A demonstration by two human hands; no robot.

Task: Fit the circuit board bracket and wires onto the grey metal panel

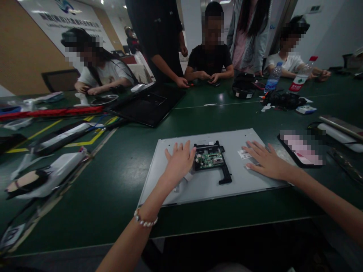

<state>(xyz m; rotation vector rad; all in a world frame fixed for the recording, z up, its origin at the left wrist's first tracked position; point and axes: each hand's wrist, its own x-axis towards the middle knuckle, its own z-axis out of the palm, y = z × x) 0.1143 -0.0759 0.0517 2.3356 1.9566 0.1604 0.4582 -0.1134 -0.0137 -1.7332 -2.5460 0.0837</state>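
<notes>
A flat white-grey display panel (176,196) lies on the green table in front of me. Near its middle sits a green circuit board (210,160) in a black plastic bracket (226,174). My left hand (180,160), fingers spread, is over the panel just left of the board, with a beaded bracelet on its wrist. Beneath that hand a whitish strip or cable (187,177) partly shows. My right hand (268,160) rests open on the panel's right side, its fingers next to a white label (244,153). Neither hand grips anything visible.
A large black panel (150,102) lies beyond to the left. A phone (300,148) is at right. Two plastic bottles (272,79) stand farther back by a black bundle (285,99). White devices and cables (59,170) cover the left. Several people sit or stand across the table.
</notes>
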